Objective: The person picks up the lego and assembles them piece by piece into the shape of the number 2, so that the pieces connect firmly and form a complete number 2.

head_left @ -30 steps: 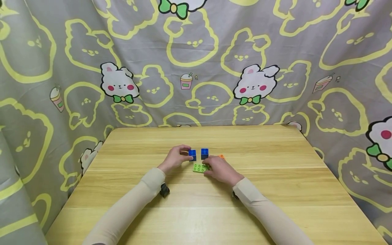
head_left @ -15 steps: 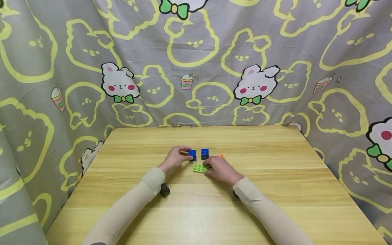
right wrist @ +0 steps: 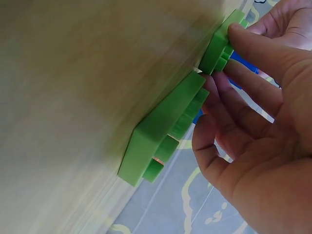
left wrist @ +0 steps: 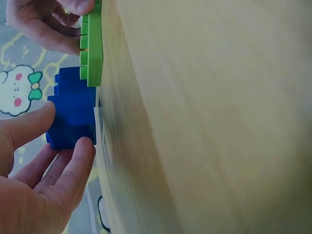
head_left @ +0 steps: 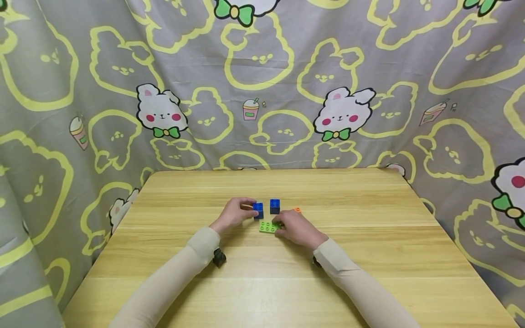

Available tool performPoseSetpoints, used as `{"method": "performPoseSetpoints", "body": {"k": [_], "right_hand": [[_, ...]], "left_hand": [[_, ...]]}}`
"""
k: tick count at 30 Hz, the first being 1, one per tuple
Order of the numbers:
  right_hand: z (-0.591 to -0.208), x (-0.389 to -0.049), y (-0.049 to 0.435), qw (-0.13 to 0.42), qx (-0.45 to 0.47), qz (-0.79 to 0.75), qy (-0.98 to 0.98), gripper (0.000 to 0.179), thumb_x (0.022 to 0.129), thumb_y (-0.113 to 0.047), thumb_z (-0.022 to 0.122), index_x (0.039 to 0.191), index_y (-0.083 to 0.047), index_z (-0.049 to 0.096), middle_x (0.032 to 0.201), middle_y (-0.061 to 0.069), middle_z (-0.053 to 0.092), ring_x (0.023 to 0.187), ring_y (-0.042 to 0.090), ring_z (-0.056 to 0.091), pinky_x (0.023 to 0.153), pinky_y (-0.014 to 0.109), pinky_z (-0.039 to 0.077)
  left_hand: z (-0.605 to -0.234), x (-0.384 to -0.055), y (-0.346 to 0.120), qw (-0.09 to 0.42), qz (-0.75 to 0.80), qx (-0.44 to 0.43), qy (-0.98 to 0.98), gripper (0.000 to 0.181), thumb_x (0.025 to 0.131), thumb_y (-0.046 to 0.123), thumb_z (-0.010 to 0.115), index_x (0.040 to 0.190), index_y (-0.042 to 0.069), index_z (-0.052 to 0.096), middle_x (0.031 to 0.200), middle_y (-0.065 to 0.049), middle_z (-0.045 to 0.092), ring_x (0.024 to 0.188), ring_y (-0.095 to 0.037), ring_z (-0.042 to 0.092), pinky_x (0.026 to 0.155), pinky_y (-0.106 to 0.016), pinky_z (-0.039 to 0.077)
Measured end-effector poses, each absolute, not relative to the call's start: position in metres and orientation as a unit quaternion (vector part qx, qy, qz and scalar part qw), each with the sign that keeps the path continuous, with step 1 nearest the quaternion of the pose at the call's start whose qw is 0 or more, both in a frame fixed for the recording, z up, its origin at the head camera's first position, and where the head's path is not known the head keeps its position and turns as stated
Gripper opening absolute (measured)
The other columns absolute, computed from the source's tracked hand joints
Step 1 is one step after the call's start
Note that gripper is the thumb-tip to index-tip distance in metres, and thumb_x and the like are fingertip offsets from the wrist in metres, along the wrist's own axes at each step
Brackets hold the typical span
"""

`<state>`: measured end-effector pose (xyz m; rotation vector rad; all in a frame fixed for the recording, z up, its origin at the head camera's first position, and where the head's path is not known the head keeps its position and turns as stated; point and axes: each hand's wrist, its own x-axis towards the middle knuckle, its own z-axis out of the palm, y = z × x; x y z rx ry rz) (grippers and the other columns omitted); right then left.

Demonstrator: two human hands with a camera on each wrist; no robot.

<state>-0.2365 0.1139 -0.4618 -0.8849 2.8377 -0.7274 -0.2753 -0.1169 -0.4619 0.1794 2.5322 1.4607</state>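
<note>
My left hand (head_left: pixel 235 212) pinches a blue toy building brick (head_left: pixel 258 210) between thumb and fingers, at the left of the group on the table. A second blue brick (head_left: pixel 275 206) stands a little apart to its right. My right hand (head_left: pixel 298 227) pinches the right end of a flat, light-green studded brick (head_left: pixel 268 227), which lies just in front of the blue ones. In the right wrist view another green brick (right wrist: pixel 163 129) lies nearer the wrist, under the hand; the hand hides it in the head view.
An orange brick (head_left: pixel 297 210) shows partly behind my right hand. The wooden table (head_left: pixel 262 282) meets a grey patterned curtain (head_left: pixel 279 91) at its back and sides.
My left hand and its blue brick have shifted slightly toward me. The green brick in my right hand has also come a touch nearer. The other blue brick stays in place.
</note>
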Motion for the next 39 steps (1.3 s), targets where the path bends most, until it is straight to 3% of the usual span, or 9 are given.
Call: {"method": "performPoseSetpoints", "body": {"k": [27, 39], "right_hand": [[-0.46, -0.233, 0.116, 0.031, -0.31, -0.232, 0.921, 0.024, 0.09, -0.014, 0.08, 0.112, -0.005, 0.076, 0.105, 0.006, 0.075, 0.093, 0.016, 0.067, 0.086, 0.038, 0.056], [-0.462, -0.233, 0.117, 0.021, -0.326, -0.228, 0.917, 0.022, 0.09, -0.013, 0.08, 0.11, -0.005, 0.076, 0.102, 0.005, 0.075, 0.089, 0.014, 0.066, 0.081, 0.035, 0.056]], "left_hand": [[-0.454, -0.255, -0.117, 0.113, 0.515, 0.082, 0.846, 0.038, 0.091, 0.015, 0.08, 0.126, 0.009, 0.071, 0.124, -0.009, 0.071, 0.112, -0.027, 0.069, 0.092, -0.039, 0.059], [-0.453, -0.246, -0.112, 0.119, 0.528, 0.101, 0.835, 0.037, 0.089, 0.013, 0.08, 0.124, 0.006, 0.071, 0.123, -0.012, 0.072, 0.109, -0.027, 0.07, 0.087, -0.037, 0.06]]}}
